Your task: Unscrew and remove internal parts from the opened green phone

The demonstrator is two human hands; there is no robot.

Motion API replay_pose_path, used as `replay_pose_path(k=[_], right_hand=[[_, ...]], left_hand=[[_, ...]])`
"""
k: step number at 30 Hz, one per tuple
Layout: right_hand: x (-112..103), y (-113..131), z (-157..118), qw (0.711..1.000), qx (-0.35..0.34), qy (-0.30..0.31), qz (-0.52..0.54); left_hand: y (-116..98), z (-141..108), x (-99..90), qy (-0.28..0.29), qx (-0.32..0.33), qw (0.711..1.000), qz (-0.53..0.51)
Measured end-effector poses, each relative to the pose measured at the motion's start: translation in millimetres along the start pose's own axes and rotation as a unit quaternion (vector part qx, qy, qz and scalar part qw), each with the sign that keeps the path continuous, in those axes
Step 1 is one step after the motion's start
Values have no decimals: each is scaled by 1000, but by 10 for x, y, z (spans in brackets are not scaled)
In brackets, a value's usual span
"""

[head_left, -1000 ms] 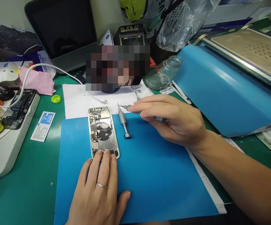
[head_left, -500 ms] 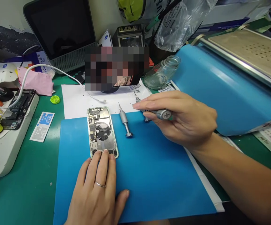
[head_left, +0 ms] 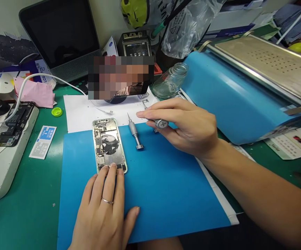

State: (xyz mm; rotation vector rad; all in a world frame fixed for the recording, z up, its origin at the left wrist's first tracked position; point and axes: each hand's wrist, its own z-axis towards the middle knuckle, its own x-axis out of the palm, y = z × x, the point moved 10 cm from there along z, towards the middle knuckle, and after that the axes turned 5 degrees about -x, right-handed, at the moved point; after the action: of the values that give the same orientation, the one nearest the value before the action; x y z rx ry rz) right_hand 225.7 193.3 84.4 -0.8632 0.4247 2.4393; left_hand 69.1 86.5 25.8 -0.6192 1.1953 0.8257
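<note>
An opened phone housing (head_left: 116, 158) with its inner parts exposed lies on the blue mat (head_left: 150, 194). The fingertips of my left hand (head_left: 105, 205) rest on its lower end, fingers stretched and thumb apart on the mat. My right hand (head_left: 189, 126) pinches a grey screwdriver (head_left: 161, 124) above the mat, its round cross-marked cap facing me and its tip hidden by the fingers. Between the phone and that hand lies another grey screwdriver (head_left: 133, 130). A further tool is partly hidden beneath my right hand.
A white cable (head_left: 61, 79) arches over the left side. Behind are a propped, blurred screen (head_left: 119, 78) and a glass jar (head_left: 169, 81). A blue-covered machine (head_left: 228, 93) stands right. Another opened phone (head_left: 17, 123) and a blue-grey card (head_left: 43, 142) lie left.
My right hand has moved left with its screwdriver, closer to the one lying on the mat. The whole view has shifted slightly. My left hand stays on the phone's lower end.
</note>
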Motion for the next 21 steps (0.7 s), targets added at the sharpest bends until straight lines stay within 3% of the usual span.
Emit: replay_pose_path(k=[4, 7, 10, 13, 17, 21], right_hand=[[-12, 13, 9, 1000, 0, -12, 18], [-156, -4, -19, 993, 37, -97, 50], [-241, -75, -129, 969, 130, -173, 118], [-125, -32, -193, 946, 184, -158, 214], [-18, 177, -143, 950, 130, -117, 259], [117, 229, -104, 960, 96, -53, 257]], left_hand=[[-12, 16, -4, 2, -6, 1000, -4], [-21, 35, -28, -2, -16, 1000, -20], [-29, 52, -42, 4, -22, 999, -34], [-21, 62, -35, 20, -28, 998, -45], [-2, 66, -21, 36, -39, 997, -54], [-2, 66, -27, 30, -39, 998, -48]])
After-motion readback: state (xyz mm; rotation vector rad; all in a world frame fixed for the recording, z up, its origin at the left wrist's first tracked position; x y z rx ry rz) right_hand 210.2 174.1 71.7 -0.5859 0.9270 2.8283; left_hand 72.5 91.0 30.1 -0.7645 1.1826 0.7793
